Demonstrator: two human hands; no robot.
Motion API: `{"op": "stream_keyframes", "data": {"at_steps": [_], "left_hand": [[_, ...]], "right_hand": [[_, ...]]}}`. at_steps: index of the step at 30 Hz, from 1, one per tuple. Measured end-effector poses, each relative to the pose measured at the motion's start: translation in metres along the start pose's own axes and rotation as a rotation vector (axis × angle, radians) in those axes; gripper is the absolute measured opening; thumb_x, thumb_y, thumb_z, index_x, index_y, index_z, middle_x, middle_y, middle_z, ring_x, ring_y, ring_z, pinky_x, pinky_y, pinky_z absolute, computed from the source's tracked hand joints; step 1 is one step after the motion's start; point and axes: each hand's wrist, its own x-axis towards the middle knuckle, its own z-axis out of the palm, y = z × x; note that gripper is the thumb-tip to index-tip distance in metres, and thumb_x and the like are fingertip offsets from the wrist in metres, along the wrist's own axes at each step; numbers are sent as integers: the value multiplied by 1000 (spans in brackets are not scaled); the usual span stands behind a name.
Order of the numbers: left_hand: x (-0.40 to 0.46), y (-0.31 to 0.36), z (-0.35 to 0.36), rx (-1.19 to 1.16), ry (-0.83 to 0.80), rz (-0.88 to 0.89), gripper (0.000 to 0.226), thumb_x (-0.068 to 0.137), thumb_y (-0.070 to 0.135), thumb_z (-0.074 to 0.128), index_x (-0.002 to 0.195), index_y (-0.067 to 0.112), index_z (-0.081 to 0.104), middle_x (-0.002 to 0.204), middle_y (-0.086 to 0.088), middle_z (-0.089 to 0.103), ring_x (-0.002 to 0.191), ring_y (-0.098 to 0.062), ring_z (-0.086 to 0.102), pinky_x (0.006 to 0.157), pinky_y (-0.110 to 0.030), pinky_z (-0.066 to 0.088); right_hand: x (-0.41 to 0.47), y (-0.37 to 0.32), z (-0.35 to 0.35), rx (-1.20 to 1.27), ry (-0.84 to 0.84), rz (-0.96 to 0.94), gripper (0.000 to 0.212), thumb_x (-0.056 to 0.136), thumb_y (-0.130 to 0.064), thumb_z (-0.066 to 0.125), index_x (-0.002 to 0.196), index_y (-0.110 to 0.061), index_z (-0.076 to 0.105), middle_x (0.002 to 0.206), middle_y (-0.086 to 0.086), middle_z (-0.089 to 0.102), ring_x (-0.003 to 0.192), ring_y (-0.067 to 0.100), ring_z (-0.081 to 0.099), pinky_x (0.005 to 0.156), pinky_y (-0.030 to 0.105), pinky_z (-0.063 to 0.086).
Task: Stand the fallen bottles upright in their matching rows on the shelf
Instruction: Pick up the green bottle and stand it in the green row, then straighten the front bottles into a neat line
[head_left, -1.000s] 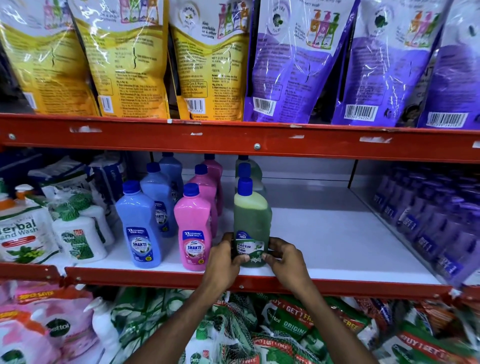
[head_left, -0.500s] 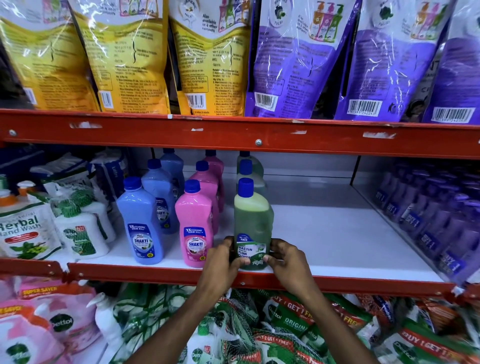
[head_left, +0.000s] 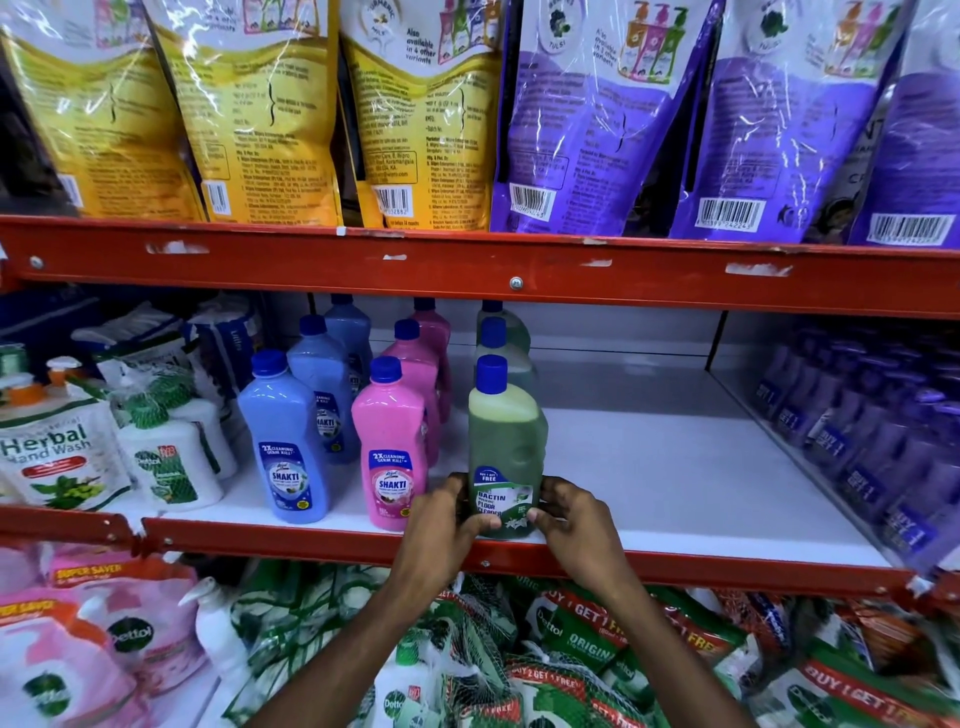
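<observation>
A green floor-cleaner bottle (head_left: 505, 441) with a blue cap stands upright at the front of the white middle shelf (head_left: 675, 488). My left hand (head_left: 441, 525) grips its base from the left and my right hand (head_left: 574, 522) from the right. Two more green bottles (head_left: 501, 345) stand in a row behind it. To its left runs a row of pink bottles (head_left: 392, 447), and further left a row of blue bottles (head_left: 283, 436), all upright.
Purple bottles (head_left: 872, 431) fill the shelf's right side. White hand-wash bottles (head_left: 166, 462) and a herbal refill pouch (head_left: 52, 457) stand at left. Yellow and purple pouches (head_left: 597, 119) sit on the shelf above. Netted green packs (head_left: 571, 649) lie below the red rail (head_left: 311, 540).
Both hands stay on the green bottle's base, which has barely shifted. The camera has tilted slightly.
</observation>
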Motion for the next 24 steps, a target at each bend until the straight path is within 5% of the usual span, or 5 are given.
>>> {"op": "stream_keyframes", "data": {"at_steps": [7, 12, 17, 21, 24], "left_hand": [[-47, -11, -24, -6, 283, 108, 37, 82, 33, 74, 118, 30, 66, 117, 16, 67, 98, 4, 66, 90, -20, 56], [-61, -36, -58, -58, 622, 68, 15, 84, 19, 74, 97, 22, 69, 94, 12, 71, 91, 8, 63, 80, -17, 52], [-36, -67, -79, -26, 402, 50, 47, 85, 29, 71, 128, 14, 58, 116, 8, 66, 103, -7, 66, 91, -25, 54], [-12, -84, -84, 51, 201, 90, 52, 84, 36, 68, 129, 14, 56, 117, -1, 74, 104, -15, 70, 89, -29, 55], [-3, -85, -88, 45, 146, 80, 37, 82, 25, 72, 117, 17, 65, 105, 0, 78, 93, -15, 72, 72, -13, 44]], "right_hand": [[-46, -18, 15, 174, 499, -172, 29, 84, -4, 68, 104, -26, 67, 101, -13, 70, 91, 2, 67, 82, 22, 56], [-55, -44, 70, 158, 300, -267, 26, 85, -6, 66, 104, -23, 72, 101, -14, 72, 95, 2, 68, 85, 19, 55], [-25, -64, 114, 57, 138, -143, 47, 89, -13, 63, 135, -18, 54, 122, -21, 57, 110, 0, 61, 99, 22, 49], [-8, -67, 127, -49, 152, -84, 32, 88, -13, 63, 119, -20, 64, 109, -6, 75, 95, 4, 69, 89, 30, 58], [-4, -68, 129, -121, 180, -41, 27, 86, -11, 66, 111, -20, 71, 101, -7, 78, 87, 0, 70, 78, 6, 52]]}}
